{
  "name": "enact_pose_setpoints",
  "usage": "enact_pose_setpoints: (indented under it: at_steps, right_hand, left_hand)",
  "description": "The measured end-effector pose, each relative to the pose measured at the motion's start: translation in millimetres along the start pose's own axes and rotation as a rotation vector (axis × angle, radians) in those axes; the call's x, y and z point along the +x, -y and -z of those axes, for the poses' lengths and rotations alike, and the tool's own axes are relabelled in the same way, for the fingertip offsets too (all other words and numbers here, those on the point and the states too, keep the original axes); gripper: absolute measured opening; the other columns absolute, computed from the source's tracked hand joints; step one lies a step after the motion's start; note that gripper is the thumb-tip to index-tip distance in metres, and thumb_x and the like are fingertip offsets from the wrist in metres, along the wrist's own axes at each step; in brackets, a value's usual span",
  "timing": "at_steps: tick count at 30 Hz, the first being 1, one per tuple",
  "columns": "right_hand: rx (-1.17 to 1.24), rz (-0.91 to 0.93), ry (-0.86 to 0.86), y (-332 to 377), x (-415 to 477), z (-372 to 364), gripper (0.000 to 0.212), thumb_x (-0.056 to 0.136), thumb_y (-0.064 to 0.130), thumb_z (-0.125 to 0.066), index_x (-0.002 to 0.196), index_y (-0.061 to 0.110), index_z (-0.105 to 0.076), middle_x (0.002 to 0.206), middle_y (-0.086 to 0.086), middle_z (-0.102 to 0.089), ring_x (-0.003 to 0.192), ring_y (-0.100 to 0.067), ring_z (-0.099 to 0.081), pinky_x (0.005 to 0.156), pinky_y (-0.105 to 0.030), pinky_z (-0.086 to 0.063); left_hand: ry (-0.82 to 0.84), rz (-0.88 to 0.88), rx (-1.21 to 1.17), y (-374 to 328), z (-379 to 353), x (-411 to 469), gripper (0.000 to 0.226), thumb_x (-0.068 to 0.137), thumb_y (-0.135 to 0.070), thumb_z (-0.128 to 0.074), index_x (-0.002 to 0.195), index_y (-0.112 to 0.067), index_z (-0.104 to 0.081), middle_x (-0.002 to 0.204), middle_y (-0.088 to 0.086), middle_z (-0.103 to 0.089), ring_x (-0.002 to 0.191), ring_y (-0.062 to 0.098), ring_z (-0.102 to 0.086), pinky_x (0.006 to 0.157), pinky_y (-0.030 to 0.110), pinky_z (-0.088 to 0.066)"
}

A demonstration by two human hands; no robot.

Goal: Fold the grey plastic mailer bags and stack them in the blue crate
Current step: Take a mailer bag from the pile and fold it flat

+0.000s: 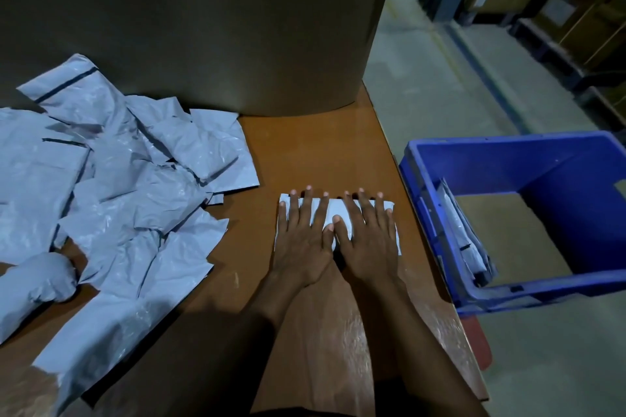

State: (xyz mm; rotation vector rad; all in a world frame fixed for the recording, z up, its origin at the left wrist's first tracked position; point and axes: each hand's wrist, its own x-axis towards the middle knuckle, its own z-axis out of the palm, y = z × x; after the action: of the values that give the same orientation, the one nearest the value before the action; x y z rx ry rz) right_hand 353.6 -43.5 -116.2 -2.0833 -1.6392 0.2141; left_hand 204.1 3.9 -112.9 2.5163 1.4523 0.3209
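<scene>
A folded grey mailer bag lies flat on the brown table, right of centre. My left hand and my right hand press down on it side by side, fingers straight and spread, thumbs touching in the middle. A loose pile of unfolded grey mailer bags covers the left of the table. The blue crate stands on the floor past the table's right edge. Folded grey bags lean upright against its left wall.
A large brown cardboard drum rises at the back of the table, right behind the pile. The crate's floor shows a cardboard sheet. Grey concrete floor and shelving with cartons lie to the right.
</scene>
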Motion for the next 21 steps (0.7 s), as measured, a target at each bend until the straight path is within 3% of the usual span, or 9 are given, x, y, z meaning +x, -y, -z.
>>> enact_pose_setpoints:
  at_steps: [2, 5, 10, 18, 20, 21]
  right_hand:
    - [-0.022, 0.005, 0.037, 0.1, 4.6, 1.0, 0.063, 0.106, 0.061, -0.022, 0.162, 0.034, -0.026, 0.172, 0.003, -0.017, 0.160, -0.019, 0.006, 0.129, -0.047, -0.003]
    - [-0.095, -0.009, 0.077, 6.0, 8.3, 5.5, 0.065, 0.104, 0.058, -0.022, 0.162, 0.029, -0.029, 0.172, -0.001, -0.016, 0.160, -0.025, 0.003, 0.128, -0.047, 0.007]
    - [-0.118, 0.151, 0.064, 45.0, 16.0, 9.2, 0.056, 0.105, 0.047, -0.033, 0.155, 0.024, -0.044, 0.169, -0.003, -0.028, 0.159, -0.027, -0.012, 0.126, -0.043, 0.005]
    - [-0.165, 0.247, 0.145, 47.1, -6.6, -14.8, 0.058, 0.108, 0.060, -0.013, 0.163, 0.042, -0.014, 0.173, 0.011, 0.001, 0.158, -0.015, 0.015, 0.128, -0.048, 0.004]
    - [-0.077, 0.255, 0.158, 46.0, 0.2, -10.5, 0.055, 0.109, 0.057, -0.021, 0.162, 0.042, -0.020, 0.173, 0.012, 0.001, 0.158, -0.013, 0.013, 0.128, -0.045, 0.005]
    - [-0.010, 0.235, 0.131, 45.9, 3.2, -5.3, 0.050, 0.111, 0.052, -0.028, 0.159, 0.039, -0.032, 0.173, 0.009, -0.008, 0.159, -0.015, 0.004, 0.129, -0.043, 0.000]
  left_hand:
    - [-0.009, 0.015, -0.022, 9.8, 0.5, -0.4, 0.065, 0.107, -0.055, 0.000, 0.165, -0.029, -0.012, 0.173, 0.005, -0.007, 0.159, 0.029, 0.000, 0.127, 0.056, -0.008]
    - [-0.062, 0.195, -0.008, 30.8, 2.0, -12.3, 0.063, 0.106, -0.056, -0.005, 0.164, -0.034, -0.016, 0.173, 0.002, -0.011, 0.160, 0.025, -0.001, 0.128, 0.053, 0.000]
    - [-0.127, 0.335, 0.036, 43.3, 3.0, -26.3, 0.062, 0.107, -0.049, -0.014, 0.161, -0.024, -0.034, 0.168, 0.011, -0.026, 0.158, 0.032, -0.015, 0.126, 0.058, -0.012]
    - [-0.169, 0.334, 0.008, 55.0, 0.6, -31.4, 0.069, 0.106, -0.055, -0.016, 0.162, -0.018, -0.030, 0.169, 0.013, -0.021, 0.158, 0.032, -0.011, 0.128, 0.051, -0.005]
    - [-0.182, 0.311, -0.045, 52.9, 6.0, -29.6, 0.069, 0.106, -0.054, -0.014, 0.161, -0.014, -0.029, 0.170, 0.012, -0.019, 0.159, 0.030, -0.008, 0.129, 0.046, 0.001]
    - [-0.195, 0.281, -0.096, 49.5, 10.3, -28.3, 0.066, 0.107, -0.050, -0.017, 0.160, -0.013, -0.033, 0.169, 0.012, -0.021, 0.159, 0.028, -0.010, 0.129, 0.044, 0.000]
